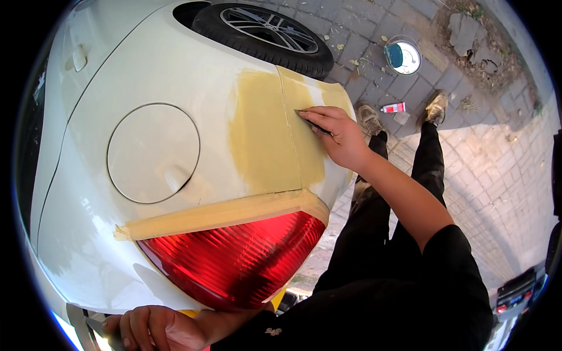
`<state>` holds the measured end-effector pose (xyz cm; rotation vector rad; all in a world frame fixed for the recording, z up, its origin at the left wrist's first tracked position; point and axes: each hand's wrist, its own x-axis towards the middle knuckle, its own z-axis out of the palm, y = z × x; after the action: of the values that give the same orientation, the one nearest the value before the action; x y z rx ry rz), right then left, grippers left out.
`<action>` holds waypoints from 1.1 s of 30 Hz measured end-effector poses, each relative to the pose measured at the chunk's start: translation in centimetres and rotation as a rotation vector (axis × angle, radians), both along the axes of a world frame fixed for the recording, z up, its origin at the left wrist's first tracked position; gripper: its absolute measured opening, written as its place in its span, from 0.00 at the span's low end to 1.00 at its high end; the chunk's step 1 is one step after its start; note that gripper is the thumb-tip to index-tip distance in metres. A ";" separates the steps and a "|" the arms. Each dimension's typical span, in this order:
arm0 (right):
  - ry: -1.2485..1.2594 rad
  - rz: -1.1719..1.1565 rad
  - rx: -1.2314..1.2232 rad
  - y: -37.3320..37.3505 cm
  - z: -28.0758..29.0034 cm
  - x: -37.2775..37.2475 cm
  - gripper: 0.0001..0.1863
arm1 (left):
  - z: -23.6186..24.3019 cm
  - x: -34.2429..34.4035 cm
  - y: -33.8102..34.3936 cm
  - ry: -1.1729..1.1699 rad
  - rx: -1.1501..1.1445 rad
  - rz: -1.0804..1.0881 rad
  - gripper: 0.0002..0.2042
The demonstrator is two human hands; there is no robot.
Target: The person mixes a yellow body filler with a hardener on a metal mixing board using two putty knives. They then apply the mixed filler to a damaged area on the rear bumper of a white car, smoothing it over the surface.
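Observation:
My right hand (336, 131) presses a small dark flat scraper (309, 119) against a yellowish filler patch (266, 134) on the white car body (164, 76), right beside the panel seam. My left hand (149, 327) sits at the bottom edge, closed around a flat metal blade (79, 327) below the red tail light (234, 260). A strip of tan masking tape (222, 213) runs along the top of the tail light.
A round fuel filler flap (153, 153) sits left of the patch. The rear wheel (266, 32) is above. On the brick paving lie an open round tin (403, 57) and a small red and white tube (393, 107). My own legs and shoes (436, 108) stand at the right.

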<state>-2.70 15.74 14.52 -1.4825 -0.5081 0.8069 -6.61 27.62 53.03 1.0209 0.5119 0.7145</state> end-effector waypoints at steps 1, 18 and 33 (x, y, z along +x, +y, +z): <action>-0.001 0.006 0.005 -0.4 0.6 -0.3 0.22 | 0.1 0.0 0.1 0.019 0.035 -0.026 0.14; 0.098 0.007 0.023 1.4 -3.6 4.7 0.16 | 0.7 -1.2 -0.2 0.007 0.034 0.026 0.20; 0.070 0.008 -0.004 -1.8 2.4 -1.4 0.20 | 0.3 0.0 -1.4 0.173 0.077 -0.051 0.16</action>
<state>-4.06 13.98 16.90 -1.4512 -0.4599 0.8634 -6.65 26.17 53.37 1.1708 0.6098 0.6075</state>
